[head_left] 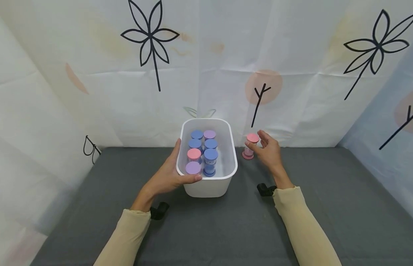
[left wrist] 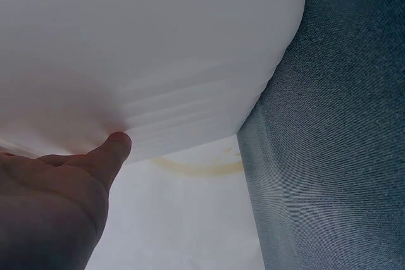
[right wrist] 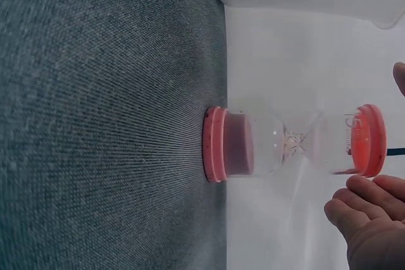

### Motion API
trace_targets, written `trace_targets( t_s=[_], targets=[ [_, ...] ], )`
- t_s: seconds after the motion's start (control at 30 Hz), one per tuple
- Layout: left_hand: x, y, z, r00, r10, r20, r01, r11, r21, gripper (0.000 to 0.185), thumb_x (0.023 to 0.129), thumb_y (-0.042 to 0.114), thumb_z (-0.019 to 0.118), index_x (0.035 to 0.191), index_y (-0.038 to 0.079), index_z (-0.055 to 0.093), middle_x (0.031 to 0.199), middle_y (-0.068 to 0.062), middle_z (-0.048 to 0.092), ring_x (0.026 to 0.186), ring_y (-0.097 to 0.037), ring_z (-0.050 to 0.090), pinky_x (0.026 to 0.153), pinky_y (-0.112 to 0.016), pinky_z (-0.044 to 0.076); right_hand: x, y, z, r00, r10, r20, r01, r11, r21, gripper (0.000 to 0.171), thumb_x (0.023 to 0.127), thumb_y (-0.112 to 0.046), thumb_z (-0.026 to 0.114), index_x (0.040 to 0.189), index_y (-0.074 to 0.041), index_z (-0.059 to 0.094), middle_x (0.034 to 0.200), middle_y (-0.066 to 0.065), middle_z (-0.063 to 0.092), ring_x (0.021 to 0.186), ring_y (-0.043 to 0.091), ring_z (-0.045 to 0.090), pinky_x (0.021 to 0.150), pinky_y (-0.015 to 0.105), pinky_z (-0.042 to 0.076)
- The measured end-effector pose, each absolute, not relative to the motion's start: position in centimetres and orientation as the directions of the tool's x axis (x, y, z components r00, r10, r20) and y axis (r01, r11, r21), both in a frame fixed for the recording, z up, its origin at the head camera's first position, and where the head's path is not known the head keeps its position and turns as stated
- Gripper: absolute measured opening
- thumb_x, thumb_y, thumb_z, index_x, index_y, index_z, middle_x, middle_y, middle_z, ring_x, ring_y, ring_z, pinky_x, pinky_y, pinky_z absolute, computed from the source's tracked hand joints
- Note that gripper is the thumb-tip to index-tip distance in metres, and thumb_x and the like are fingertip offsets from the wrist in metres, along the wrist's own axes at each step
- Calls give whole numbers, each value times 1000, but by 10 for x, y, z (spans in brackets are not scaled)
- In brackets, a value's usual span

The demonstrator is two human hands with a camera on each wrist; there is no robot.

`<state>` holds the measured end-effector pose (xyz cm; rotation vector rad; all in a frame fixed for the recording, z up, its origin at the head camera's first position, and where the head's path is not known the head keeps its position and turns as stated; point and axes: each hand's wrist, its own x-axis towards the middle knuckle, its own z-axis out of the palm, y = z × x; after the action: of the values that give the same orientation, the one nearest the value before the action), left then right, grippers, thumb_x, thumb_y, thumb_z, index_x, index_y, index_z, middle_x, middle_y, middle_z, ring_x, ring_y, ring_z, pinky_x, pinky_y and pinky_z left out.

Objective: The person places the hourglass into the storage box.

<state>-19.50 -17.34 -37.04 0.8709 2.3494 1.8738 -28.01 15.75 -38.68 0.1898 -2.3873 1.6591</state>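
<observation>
A white plastic bin [head_left: 207,186] holds several upright sand timers with blue, purple and pink caps, such as a blue one [head_left: 210,155]. My left hand [head_left: 169,173] rests against its near left corner, thumb along the front rim, fingers extended along the left side. In the left wrist view, a fingertip touches the bin's outer wall [left wrist: 190,49]. Right of the bin, a pink sand timer [right wrist: 294,143] stands upright, pink sand at its bottom. My right hand [head_left: 269,151] is around its upper part, thumb and fingers spread on either side, without a visible grip.
A dark grey cloth covers the table [head_left: 206,236]. Behind it hangs a pale curtain [head_left: 219,48] printed with leaves and circles, close to the bin and the lone timer. Black wrist mounts [head_left: 159,211] jut inward from both forearms.
</observation>
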Motion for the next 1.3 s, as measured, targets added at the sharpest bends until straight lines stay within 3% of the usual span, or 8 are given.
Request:
trace_targets(
  t_s=[0.2, 0.37, 0.53, 0.6, 0.7, 0.87, 1.17, 1.3],
  targets=[
    [-195, -172, -370, -842, 430, 326, 412, 121, 903, 119, 77, 11, 90, 160, 38, 9, 152, 2, 38, 131, -33, 49, 98, -48, 51, -284, 159, -390, -976, 10, 219, -203, 336, -920, 77, 92, -14, 76, 152, 10, 34, 155, 26, 38, 144, 35, 38, 115, 41, 33],
    [-195, -171, -369, -836, 436, 334, 420, 117, 900, 119, 77, 12, 90, 160, 39, 9, 156, -7, 35, 131, -34, 48, 99, -50, 50, -286, 160, -393, -984, -18, 177, -175, 267, -948, 72, 94, -8, 72, 153, 9, 34, 150, 28, 45, 139, 35, 45, 113, 41, 37],
    [-195, -170, -368, -834, 438, 334, 421, 117, 899, 119, 77, 13, 90, 160, 37, 8, 154, -1, 37, 132, -34, 47, 99, -50, 50, -286, 159, -396, -977, 69, 201, -179, 240, -954, 60, 91, -11, 77, 142, 7, 52, 134, 26, 60, 114, 20, 62, 91, 21, 50],
    [-194, -170, -368, -834, 438, 335, 423, 118, 899, 120, 77, 13, 90, 161, 37, 8, 154, 1, 37, 132, -34, 47, 99, -50, 50, -285, 158, -395, -970, 110, 217, -187, 232, -955, 58, 88, -11, 81, 137, 8, 57, 127, 27, 63, 99, 10, 64, 81, 14, 50],
    [-194, -171, -368, -833, 438, 337, 423, 114, 899, 119, 77, 12, 90, 160, 38, 8, 154, -4, 37, 132, -35, 47, 99, -50, 50, -283, 158, -392, -965, 127, 231, -194, 250, -949, 56, 85, -9, 83, 133, 9, 60, 124, 29, 64, 89, 1, 62, 76, 12, 49],
    [-194, -172, -369, -834, 438, 335, 423, 119, 898, 119, 78, 13, 89, 160, 39, 8, 156, -13, 34, 131, -36, 48, 99, -50, 50, -275, 160, -379, -974, 79, 214, -177, 328, -928, 54, 86, -7, 82, 133, 9, 60, 124, 27, 65, 90, 2, 62, 76, 12, 49],
    [-194, -174, -369, -844, 434, 315, 413, 152, 898, 121, 77, 15, 90, 161, 35, 5, 154, 0, 36, 131, -34, 48, 98, -50, 50, -239, 165, -323, -962, -26, 272, -262, 362, -894, 51, 89, -6, 78, 133, 10, 59, 125, 26, 64, 93, 0, 64, 80, 14, 50],
    [-194, -175, -369, -848, 429, 312, 408, 152, 900, 121, 77, 15, 90, 161, 35, 6, 153, 1, 37, 131, -34, 48, 98, -50, 50, -216, 163, -297, -931, -21, 365, -351, 328, -877, 49, 88, -4, 79, 131, 9, 61, 117, 14, 69, 92, 1, 67, 81, 15, 52]
  ],
)
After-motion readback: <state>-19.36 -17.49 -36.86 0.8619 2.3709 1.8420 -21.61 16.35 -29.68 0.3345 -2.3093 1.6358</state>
